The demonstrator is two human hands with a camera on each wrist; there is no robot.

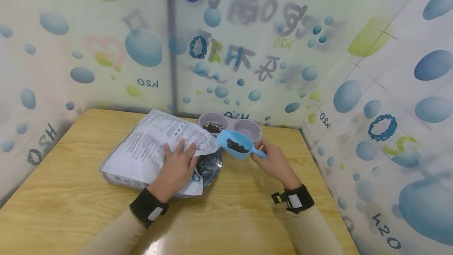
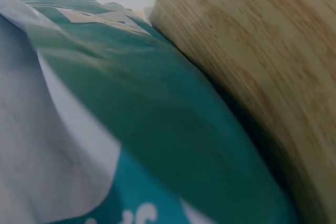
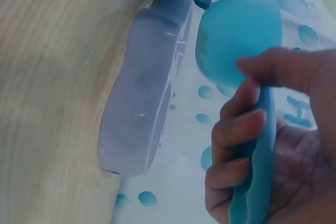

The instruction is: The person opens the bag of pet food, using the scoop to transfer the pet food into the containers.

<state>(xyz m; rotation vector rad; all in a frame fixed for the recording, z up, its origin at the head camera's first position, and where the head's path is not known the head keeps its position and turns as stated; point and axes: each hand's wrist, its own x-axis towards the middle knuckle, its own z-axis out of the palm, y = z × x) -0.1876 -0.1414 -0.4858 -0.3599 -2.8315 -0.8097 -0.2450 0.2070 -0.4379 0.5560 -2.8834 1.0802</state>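
Observation:
In the head view my right hand grips the handle of a light-blue scoop, which holds dark pellets. The scoop is raised by the front of a grey double bowl. Its left cup contains brown pellets; no pellets show in the right cup. My left hand rests with spread fingers on a large white printed bag lying on its side. Dark pellets show inside the bag's silvery mouth. The right wrist view shows fingers wrapped around the scoop handle.
A wooden table carries everything. Behind it and along the right stand walls patterned with blue and green bubbles. The bowl sits close to the table's back edge, and the bag takes up the left middle.

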